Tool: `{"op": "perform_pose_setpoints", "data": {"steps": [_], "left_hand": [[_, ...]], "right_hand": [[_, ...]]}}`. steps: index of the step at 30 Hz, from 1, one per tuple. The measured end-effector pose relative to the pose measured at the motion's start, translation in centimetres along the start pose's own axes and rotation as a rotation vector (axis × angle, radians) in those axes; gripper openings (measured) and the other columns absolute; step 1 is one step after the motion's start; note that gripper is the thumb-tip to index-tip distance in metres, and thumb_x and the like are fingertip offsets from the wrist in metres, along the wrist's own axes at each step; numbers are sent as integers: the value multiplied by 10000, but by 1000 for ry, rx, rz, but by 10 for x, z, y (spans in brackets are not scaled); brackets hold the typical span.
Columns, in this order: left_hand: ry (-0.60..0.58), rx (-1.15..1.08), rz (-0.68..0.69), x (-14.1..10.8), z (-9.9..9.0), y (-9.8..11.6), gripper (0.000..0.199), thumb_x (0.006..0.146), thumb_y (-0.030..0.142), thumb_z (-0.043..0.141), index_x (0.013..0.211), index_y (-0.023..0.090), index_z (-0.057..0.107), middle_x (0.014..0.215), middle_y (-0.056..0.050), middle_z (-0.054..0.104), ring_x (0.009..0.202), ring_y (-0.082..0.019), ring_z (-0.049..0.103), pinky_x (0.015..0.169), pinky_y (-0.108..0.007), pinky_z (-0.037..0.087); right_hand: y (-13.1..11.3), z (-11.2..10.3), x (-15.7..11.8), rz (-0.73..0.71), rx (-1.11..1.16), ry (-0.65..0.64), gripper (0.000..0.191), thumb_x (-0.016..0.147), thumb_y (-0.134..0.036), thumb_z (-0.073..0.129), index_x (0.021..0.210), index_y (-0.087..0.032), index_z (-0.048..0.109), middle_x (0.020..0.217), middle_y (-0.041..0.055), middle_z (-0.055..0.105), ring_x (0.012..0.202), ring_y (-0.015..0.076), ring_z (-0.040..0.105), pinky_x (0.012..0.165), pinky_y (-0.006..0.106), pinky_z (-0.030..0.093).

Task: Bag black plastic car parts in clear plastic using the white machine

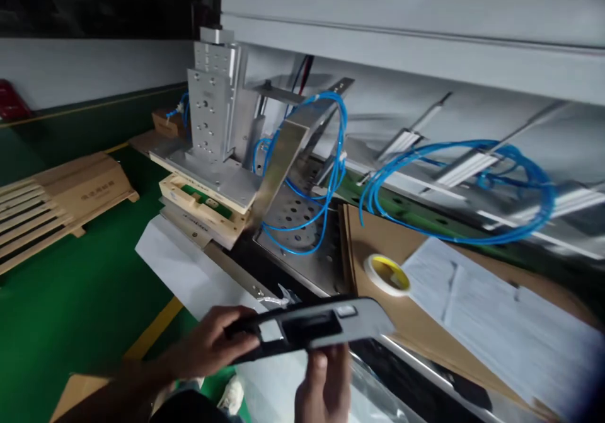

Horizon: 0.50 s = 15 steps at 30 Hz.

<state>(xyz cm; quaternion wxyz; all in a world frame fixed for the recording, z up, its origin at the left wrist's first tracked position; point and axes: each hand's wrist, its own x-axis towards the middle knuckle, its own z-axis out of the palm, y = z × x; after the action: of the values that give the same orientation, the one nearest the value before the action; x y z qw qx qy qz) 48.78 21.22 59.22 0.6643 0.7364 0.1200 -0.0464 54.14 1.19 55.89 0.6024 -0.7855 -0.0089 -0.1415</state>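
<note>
A long, narrow trim panel, black at its left end and silver-grey at its right, is held up level in front of me. It has a dark rectangular opening in the middle and smaller light openings on either side. My left hand grips the black end, thumb on the near side and fingers behind. From below, my right hand holds the panel's lower edge near the middle, its fingertips partly hidden. Beyond the panel lies a roll of tape with a yellow core, on brown cardboard.
Ahead to the left stands a metal press fixture above a cream-coloured nest block. Blue air tubing coils over metal cylinders at right. Printed sheets lie on the cardboard. A wooden pallet rests on the green floor.
</note>
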Motion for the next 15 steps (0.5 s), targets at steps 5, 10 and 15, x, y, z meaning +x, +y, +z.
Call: {"op": "perform_pose_setpoints", "data": {"steps": [5, 10, 15], "left_hand": [[28, 88, 38, -6, -86, -10, 385, 887, 491, 686, 1079, 182, 813, 1029, -65, 796, 1011, -260, 700, 884, -303, 557], [167, 49, 27, -13, -123, -35, 474, 868, 619, 691, 1062, 204, 814, 1025, -75, 805, 1034, -294, 716, 915, -371, 587], [865, -132, 50, -15, -146, -68, 608, 959, 731, 488, 1146, 207, 732, 1115, -121, 768, 974, -256, 723, 787, -348, 600]], "right_hand": [[-37, 30, 42, -1069, -530, -270, 729, 913, -521, 762, 1555, -314, 485, 1447, 125, 616, 1355, 357, 545, 1153, 542, 404], [-62, 92, 62, -1375, -728, -780, 596, 1006, -501, 630, 1488, -160, 555, 1166, 128, 744, 1062, 283, 645, 1017, 434, 477], [-68, 168, 80, -1194, -852, -642, 542, 1058, -502, 497, 1427, -112, 572, 1096, 178, 713, 971, 316, 643, 851, 438, 505]]}}
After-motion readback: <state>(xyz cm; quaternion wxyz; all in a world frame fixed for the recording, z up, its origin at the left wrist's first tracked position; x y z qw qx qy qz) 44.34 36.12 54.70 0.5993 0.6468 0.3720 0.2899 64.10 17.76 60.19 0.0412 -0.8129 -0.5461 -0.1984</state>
